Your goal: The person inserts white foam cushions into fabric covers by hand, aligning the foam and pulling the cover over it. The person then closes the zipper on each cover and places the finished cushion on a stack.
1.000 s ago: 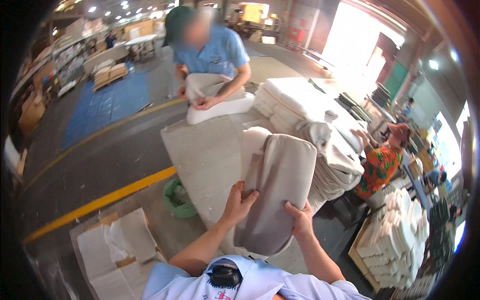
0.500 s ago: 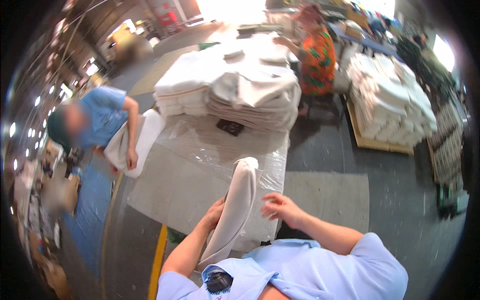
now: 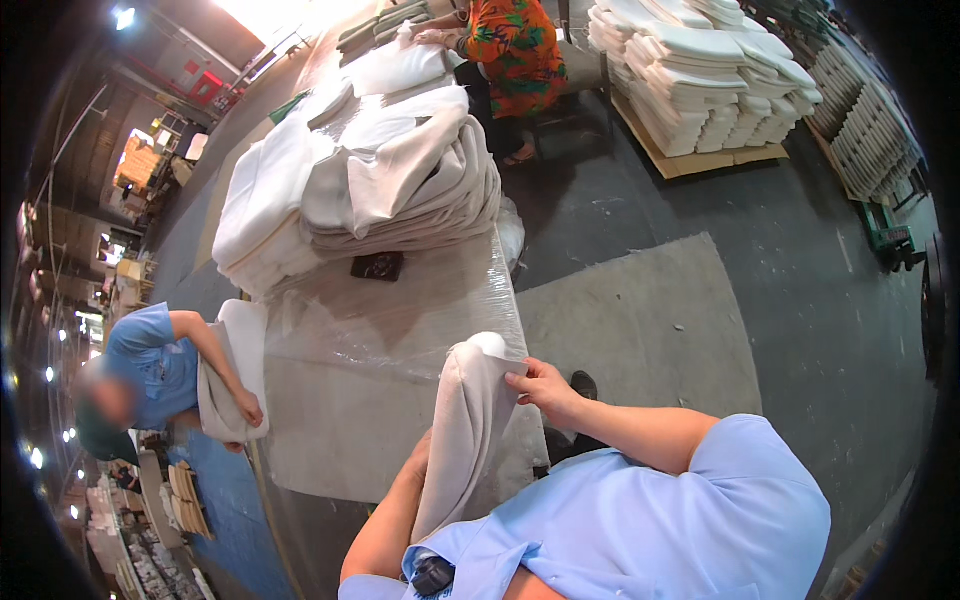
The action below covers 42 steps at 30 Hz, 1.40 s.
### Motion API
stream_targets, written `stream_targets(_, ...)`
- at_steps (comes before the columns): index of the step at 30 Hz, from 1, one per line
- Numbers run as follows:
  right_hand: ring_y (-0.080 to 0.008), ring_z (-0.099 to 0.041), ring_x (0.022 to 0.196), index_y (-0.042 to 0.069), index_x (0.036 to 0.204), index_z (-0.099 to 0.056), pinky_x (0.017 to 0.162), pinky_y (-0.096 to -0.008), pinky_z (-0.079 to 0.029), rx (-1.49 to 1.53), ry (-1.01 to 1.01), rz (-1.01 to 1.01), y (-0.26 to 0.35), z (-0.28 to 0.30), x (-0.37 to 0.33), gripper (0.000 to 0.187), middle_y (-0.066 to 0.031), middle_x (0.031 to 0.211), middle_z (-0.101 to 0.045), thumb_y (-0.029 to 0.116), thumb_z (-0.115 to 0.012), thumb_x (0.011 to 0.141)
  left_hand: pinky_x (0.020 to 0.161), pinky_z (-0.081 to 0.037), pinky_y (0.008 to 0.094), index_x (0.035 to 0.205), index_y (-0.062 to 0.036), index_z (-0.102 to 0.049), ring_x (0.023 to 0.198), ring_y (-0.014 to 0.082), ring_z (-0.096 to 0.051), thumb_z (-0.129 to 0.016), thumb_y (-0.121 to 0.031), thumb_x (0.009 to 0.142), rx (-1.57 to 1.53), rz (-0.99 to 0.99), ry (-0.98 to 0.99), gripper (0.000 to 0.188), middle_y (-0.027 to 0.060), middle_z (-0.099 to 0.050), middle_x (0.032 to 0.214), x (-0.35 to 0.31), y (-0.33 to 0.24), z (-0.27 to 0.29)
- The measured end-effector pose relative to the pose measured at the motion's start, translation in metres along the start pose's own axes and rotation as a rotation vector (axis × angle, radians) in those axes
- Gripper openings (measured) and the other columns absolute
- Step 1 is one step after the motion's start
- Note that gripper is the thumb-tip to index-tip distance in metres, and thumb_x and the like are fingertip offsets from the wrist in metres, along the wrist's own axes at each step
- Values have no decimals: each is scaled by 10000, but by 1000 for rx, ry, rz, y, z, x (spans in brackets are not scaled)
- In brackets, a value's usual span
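Observation:
A long beige fabric cover (image 3: 462,430) stands upright against my body, with a rounded white foam-like pad (image 3: 489,344) showing at its top. My left hand (image 3: 421,456) grips the cover from its left side; most of those fingers are hidden behind the cloth. At the upper right corner, my right hand (image 3: 541,388) pinches the cover's edge between thumb and fingers, pulling a flap out from the white end. Beneath it all is a table (image 3: 350,420) with a plastic-wrapped surface.
White pads (image 3: 265,200) and beige covered pieces (image 3: 410,215) are piled across the table, near a dark flat item (image 3: 377,267). A co-worker (image 3: 165,350) at left holds a similar piece; another person (image 3: 515,50) stands beyond. A white stack (image 3: 700,90) sits on cardboard at far right.
My right hand has moved from beside the cover onto its upper edge and closed on it. The view has turned right, so the table and people appear farther left.

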State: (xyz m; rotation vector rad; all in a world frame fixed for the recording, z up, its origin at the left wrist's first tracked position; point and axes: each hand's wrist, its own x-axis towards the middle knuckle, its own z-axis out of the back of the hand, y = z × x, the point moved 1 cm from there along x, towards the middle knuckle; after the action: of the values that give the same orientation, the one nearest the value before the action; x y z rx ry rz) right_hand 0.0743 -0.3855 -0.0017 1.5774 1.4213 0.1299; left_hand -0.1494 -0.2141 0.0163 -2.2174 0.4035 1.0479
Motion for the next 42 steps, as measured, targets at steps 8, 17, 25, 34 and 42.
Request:
stream_targets(8, -129, -626, 942, 81, 1222, -600, 838, -294, -500, 352, -288, 198, -44, -11, -32, 204, -35, 1083, -681, 210, -645, 1070, 898, -548, 363, 1300, -29, -661, 1008, 216, -691, -541, -343, 1126, 100, 34, 116, 379, 88, -750, 1152, 17, 5, 12)
stream_targets(17, -215, -681, 974, 56, 1236, -637, 889, -391, -568, 598, -564, 154, -63, -6, -38, 242, -94, 1087, -705, 218, -632, 1056, 819, -530, 414, 1040, -34, -684, 943, 455, -662, -630, -274, 1053, 1638, -769, -397, 246, 267, -705, 1136, 33, 4, -16)
stream_targets(25, -285, -730, 1051, 84, 1310, -680, 949, -473, -604, 667, -419, 70, -63, 13, -20, 611, -113, 1201, -740, 610, -454, 1098, 760, -506, 362, 1051, -36, -728, 859, 125, -623, -766, -351, 988, 758, -216, -70, 323, 23, -716, 978, 68, -36, -25)
stream_targets(34, -320, -707, 1108, 95, 1344, -675, 998, -498, -566, 874, -130, -124, -81, 44, 5, 745, -139, 1241, -733, 725, -396, 1059, 830, -542, 331, 1162, -6, -756, 921, 160, -727, -686, -471, 1040, 592, 249, 32, 486, 84, -781, 1047, 66, -47, -33)
stream_targets(42, -288, -703, 1031, 73, 1273, -691, 941, -438, -567, 816, -165, -278, -67, 43, -15, 615, -116, 1190, -731, 627, -527, 1063, 708, -523, 473, 999, -28, -728, 790, 406, -703, -609, -339, 1071, 1029, -382, -342, 340, 218, -739, 914, 70, -7, -57)
